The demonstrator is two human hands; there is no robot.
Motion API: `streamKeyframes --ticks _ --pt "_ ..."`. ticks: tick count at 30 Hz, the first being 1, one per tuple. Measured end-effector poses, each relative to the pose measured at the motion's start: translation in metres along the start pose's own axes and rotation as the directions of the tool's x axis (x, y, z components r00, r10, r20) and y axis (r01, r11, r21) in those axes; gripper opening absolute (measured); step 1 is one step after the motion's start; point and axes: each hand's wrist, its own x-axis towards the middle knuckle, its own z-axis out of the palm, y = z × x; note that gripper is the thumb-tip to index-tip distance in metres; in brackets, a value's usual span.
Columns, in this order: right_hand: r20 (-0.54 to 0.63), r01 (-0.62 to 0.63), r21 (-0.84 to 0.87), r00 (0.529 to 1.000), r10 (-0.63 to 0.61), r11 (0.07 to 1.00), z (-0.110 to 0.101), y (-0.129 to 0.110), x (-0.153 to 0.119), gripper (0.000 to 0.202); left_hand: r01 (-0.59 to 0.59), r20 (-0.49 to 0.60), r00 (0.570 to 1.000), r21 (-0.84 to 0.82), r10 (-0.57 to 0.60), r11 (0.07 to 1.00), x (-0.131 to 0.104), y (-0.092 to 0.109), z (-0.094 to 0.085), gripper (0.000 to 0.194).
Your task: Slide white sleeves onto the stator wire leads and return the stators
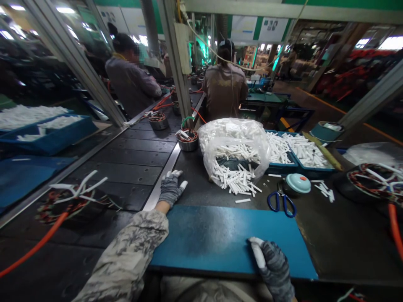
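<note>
My left hand (171, 187) is in a grey striped glove with white-covered fingertips. It reaches forward with fingers apart, above the bench beside the metal rail (162, 178), and holds nothing. My right hand (273, 262), gloved alike, is at the near right part of the blue mat (217, 235). Its fingers are curled in, with white coverings on thumb and forefinger; nothing shows in them. Ahead of my left hand stands a small wound motor stator (188, 141). A clear plastic bag (234, 130) spills short white tubes (234, 178) beyond the mat.
Blue-handled scissors (281, 203) and a round container with a pale lid (297, 183) lie right of the tubes. Blue trays (307, 153) hold more tubes. Large stators stand left (67, 203) and right (373, 180), with orange cables. Two people work ahead.
</note>
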Motion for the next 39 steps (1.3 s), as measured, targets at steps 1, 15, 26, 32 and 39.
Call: streamKeyframes --ticks 1,15,26,32,39 --pt "0.002 -0.008 0.004 1.0 0.008 1.0 0.0 0.0 -0.001 0.027 0.0 0.0 1.0 -0.001 0.0 1.0 0.0 0.0 0.0 0.055" --pt "0.0 -0.008 -0.034 1.0 0.008 0.999 0.004 0.0 -0.002 0.032 0.009 0.001 1.0 -0.041 -0.009 0.999 -0.002 0.013 -0.013 0.056" --pt "0.007 0.044 -0.021 0.999 -0.044 0.999 0.004 0.008 -0.007 0.03 -0.029 -0.006 1.0 -0.079 0.029 0.996 -0.005 0.018 -0.023 0.059" --pt "0.027 -0.035 -0.049 0.999 0.036 0.998 0.01 0.006 -0.016 0.04 -0.042 0.005 0.999 -0.071 0.042 0.997 -0.006 0.017 -0.022 0.061" --pt "0.001 -0.012 -0.043 1.0 0.012 0.999 0.007 0.002 -0.007 0.035 -0.031 0.007 0.999 -0.045 0.031 0.999 -0.003 0.018 -0.022 0.053"
